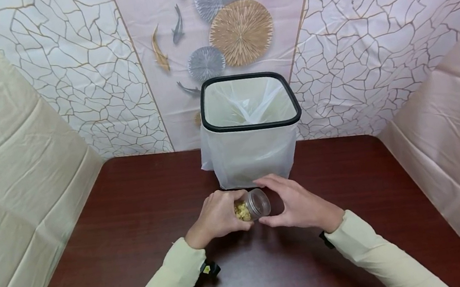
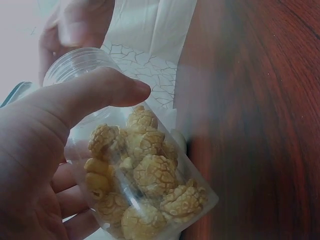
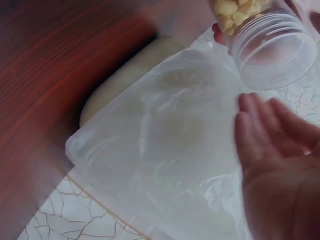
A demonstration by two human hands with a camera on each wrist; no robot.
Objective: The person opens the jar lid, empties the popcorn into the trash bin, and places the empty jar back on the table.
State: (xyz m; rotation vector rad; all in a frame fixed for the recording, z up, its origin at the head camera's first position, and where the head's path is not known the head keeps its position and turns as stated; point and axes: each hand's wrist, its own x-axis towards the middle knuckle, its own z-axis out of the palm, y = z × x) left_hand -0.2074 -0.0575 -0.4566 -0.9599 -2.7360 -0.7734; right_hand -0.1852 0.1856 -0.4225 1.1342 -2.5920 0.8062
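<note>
A clear plastic jar (image 1: 259,203) lies tilted in my left hand (image 1: 219,216), its ridged neck pointing right. Thumb and fingers grip the jar's body on both sides. Through the wall show several round, golden popcorn pieces (image 2: 155,175), settled toward the base. My right hand (image 1: 295,204) is close to the jar's top end, fingers and thumb spread on either side of it and holding nothing. In the right wrist view, its fingertips (image 3: 246,102) appear just below the jar's wide, see-through top end (image 3: 280,60).
Beyond both hands, a trash bin with a black rim (image 1: 254,126) stands at the table's back edge. A white plastic liner (image 3: 165,135) hangs over its outside. The dark red wooden table (image 1: 134,216) is bordered by patterned and beige cloth walls (image 1: 12,193).
</note>
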